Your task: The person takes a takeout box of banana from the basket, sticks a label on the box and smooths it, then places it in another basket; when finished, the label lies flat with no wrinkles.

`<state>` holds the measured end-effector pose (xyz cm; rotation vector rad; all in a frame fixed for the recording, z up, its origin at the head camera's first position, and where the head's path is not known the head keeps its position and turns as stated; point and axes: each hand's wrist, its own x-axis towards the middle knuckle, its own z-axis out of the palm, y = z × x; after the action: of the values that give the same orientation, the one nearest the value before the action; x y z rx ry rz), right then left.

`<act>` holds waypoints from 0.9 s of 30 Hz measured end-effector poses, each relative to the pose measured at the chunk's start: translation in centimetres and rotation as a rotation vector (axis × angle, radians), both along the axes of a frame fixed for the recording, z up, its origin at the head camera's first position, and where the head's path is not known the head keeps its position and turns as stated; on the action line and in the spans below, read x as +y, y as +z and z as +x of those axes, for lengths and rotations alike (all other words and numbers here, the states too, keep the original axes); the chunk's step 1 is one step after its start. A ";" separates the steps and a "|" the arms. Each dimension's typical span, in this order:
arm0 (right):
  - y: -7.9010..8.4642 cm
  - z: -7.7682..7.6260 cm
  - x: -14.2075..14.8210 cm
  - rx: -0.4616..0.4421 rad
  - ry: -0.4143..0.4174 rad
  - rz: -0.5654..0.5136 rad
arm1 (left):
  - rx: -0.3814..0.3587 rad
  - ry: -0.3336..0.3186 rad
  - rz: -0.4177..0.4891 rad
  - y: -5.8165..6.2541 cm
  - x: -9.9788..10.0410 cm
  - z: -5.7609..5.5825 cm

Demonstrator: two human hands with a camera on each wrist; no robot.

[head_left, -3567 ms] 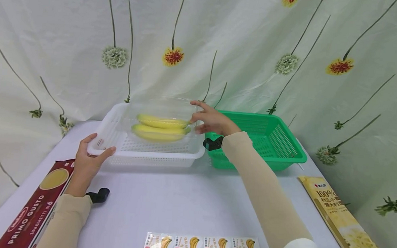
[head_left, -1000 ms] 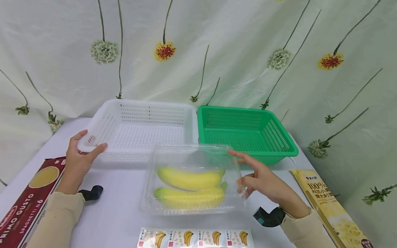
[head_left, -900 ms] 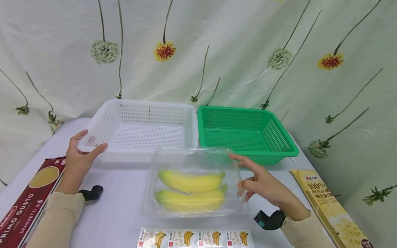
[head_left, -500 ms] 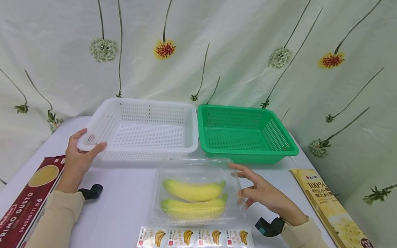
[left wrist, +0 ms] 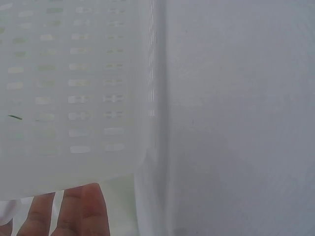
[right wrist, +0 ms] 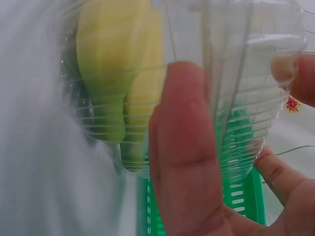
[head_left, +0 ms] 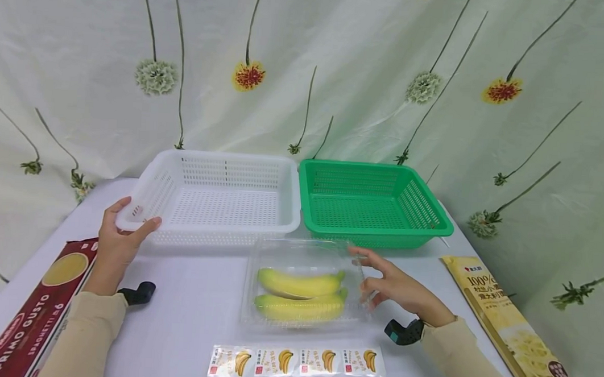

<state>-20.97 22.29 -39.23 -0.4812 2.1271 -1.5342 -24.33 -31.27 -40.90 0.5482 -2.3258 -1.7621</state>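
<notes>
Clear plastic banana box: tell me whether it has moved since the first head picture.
Yes: the clear plastic banana box went rightward and nearer, from in or above the white basket to in front of it.

It looks like a staged set, the room's kind unclear: a flower-printed curtain [head_left: 360, 55] hangs close behind a white-covered surface [head_left: 188, 308] bearing a white basket [head_left: 207, 228] and a green basket [head_left: 376, 233].

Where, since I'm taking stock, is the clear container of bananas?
In the head view, the clear container is below centre, its right end held by the right hand, between the green basket and the banana-picture strip.
</notes>
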 end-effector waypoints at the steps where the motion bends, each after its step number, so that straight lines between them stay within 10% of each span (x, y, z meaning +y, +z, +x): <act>1: 0.0 -0.2 0.0 0.003 -0.002 0.007 | -0.002 0.002 0.000 0.0 0.0 0.0; 27: -1.2 -1.5 0.7 -0.005 0.093 -0.026 | 0.019 -0.010 -0.116 0.6 0.1 0.4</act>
<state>-22.47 22.96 -40.39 -0.5758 2.0534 -1.5112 -23.94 -31.22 -40.27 0.4991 -2.4031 -1.6169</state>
